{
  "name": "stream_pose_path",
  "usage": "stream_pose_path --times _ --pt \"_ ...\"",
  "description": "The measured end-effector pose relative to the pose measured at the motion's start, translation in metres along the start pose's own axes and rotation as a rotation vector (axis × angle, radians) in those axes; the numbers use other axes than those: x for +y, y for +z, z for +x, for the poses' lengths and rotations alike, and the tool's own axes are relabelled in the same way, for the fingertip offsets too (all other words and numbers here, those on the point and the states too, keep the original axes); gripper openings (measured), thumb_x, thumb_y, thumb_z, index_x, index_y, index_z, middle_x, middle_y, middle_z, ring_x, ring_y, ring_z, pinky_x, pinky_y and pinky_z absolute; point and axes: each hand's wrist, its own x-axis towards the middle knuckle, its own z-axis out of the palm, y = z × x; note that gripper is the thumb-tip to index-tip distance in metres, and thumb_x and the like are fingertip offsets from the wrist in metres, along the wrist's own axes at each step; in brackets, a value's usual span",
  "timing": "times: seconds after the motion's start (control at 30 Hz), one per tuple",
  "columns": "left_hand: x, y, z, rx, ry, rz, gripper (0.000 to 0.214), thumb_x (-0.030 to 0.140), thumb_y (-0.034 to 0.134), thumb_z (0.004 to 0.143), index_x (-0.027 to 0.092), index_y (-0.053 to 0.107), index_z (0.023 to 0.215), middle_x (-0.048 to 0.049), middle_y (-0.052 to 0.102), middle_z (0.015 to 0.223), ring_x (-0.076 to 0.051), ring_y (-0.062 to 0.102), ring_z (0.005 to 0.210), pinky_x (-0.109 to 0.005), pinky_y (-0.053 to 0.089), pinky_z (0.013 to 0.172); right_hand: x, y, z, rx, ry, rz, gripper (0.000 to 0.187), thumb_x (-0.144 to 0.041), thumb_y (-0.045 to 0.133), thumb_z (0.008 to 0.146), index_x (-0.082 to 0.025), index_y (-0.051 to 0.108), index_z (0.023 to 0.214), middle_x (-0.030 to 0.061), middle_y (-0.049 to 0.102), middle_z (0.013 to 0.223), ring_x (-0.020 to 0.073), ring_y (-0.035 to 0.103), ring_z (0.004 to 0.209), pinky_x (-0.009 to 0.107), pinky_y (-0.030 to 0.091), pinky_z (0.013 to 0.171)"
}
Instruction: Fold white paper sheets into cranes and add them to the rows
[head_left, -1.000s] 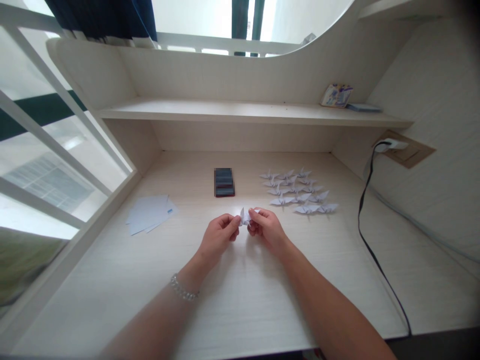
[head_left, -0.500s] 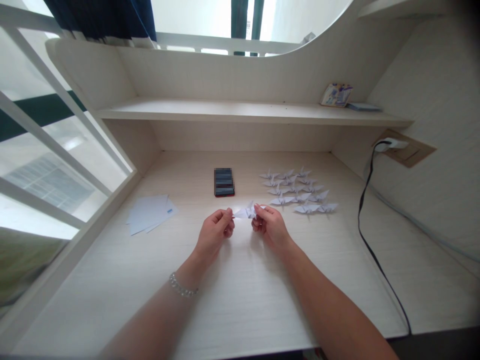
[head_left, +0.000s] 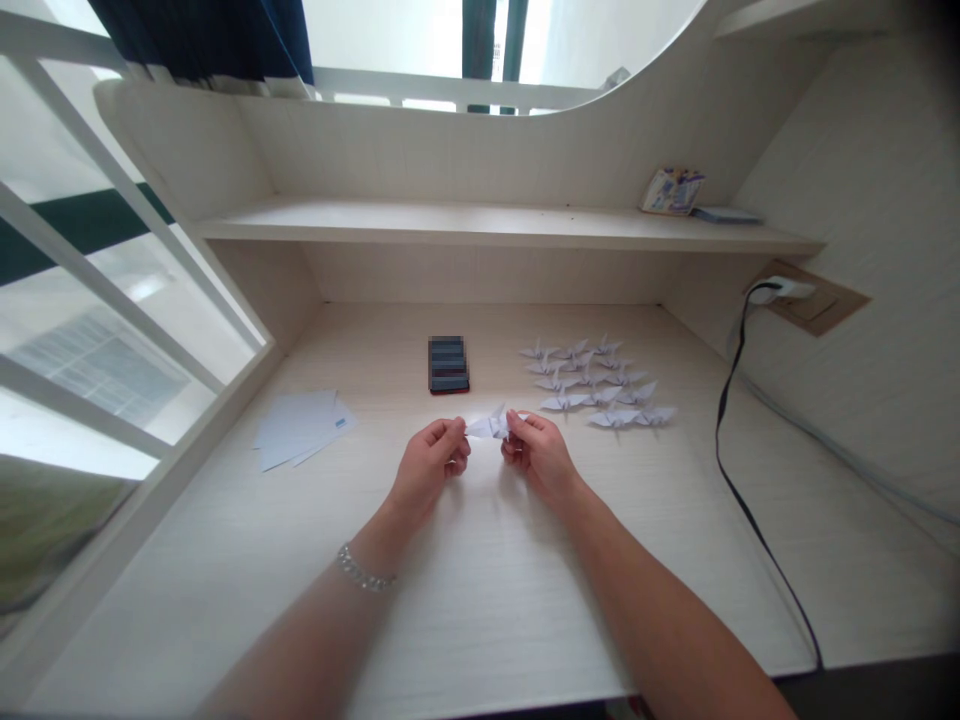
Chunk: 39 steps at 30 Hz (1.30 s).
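Observation:
A small white folded paper crane point(head_left: 489, 425) is held just above the pale wooden desk point(head_left: 480, 590), in the middle. My left hand point(head_left: 431, 465) pinches its left wing tip and my right hand point(head_left: 536, 452) pinches its right side, so the wings are spread between them. A silver bracelet circles my left wrist. Several finished white paper cranes point(head_left: 596, 380) lie in rows on the desk to the right, just beyond my right hand.
A dark phone point(head_left: 448, 364) lies behind my hands. Loose white paper sheets point(head_left: 300, 428) sit at the left. A black cable point(head_left: 739, 470) runs from a wall socket point(head_left: 780, 291) down the right side. A shelf point(head_left: 495, 228) above holds a small card.
The crane went from bunched between my fingers to stretched out by its wings. Both hands moved slightly away from me and a little apart.

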Motion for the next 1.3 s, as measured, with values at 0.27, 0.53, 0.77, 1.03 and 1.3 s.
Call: stream_pose_path --times 0.27,0.53,0.77,1.03,1.3 --pt "-0.008 -0.005 0.005 0.076 -0.032 -0.012 0.026 0.038 0.066 0.071 0.015 0.055 0.077 0.0011 0.054 0.067 -0.006 0.049 0.053 -0.020 0.039 0.052 0.001 -0.005 0.003 0.130 -0.153 -0.260 0.037 -0.049 0.058 0.075 -0.016 0.050 0.060 -0.0031 0.048 0.051 0.0077 0.042 0.044 0.020 0.032 0.042" --pt "-0.011 -0.005 0.006 0.053 -0.027 0.093 0.026 0.040 0.063 0.073 0.015 0.055 0.076 0.0008 0.055 0.066 -0.006 0.049 0.053 -0.020 0.037 0.052 0.003 0.000 0.000 0.073 -0.145 -0.296 0.032 -0.048 0.059 0.075 -0.017 0.053 0.067 -0.0009 0.056 0.060 0.0090 0.048 0.046 0.021 0.034 0.042" --pt "-0.007 -0.002 0.003 -0.036 -0.081 0.070 0.026 0.038 0.064 0.073 0.014 0.055 0.073 -0.0007 0.056 0.067 -0.007 0.050 0.056 -0.020 0.037 0.053 0.001 0.003 -0.006 -0.124 0.094 0.031 0.021 -0.034 0.067 0.072 -0.017 0.056 0.069 -0.0020 0.055 0.059 0.0080 0.048 0.049 0.019 0.035 0.045" --pt "-0.004 -0.003 -0.002 -0.151 -0.121 -0.228 0.019 0.031 0.062 0.077 0.015 0.053 0.076 -0.0003 0.055 0.070 -0.007 0.052 0.058 -0.020 0.042 0.057 0.000 0.002 -0.006 -0.230 0.267 0.243 0.024 -0.038 0.058 0.079 -0.015 0.059 0.074 0.0008 0.058 0.064 0.0081 0.050 0.048 0.020 0.039 0.045" --pt "-0.009 -0.004 0.005 0.094 -0.102 -0.083 0.029 0.038 0.069 0.068 0.014 0.058 0.079 -0.0006 0.057 0.068 -0.005 0.051 0.053 -0.018 0.041 0.052 -0.001 -0.003 0.001 0.213 -0.152 -0.258 0.028 -0.044 0.063 0.072 -0.017 0.058 0.075 -0.0013 0.055 0.061 0.0078 0.044 0.045 0.020 0.033 0.041"
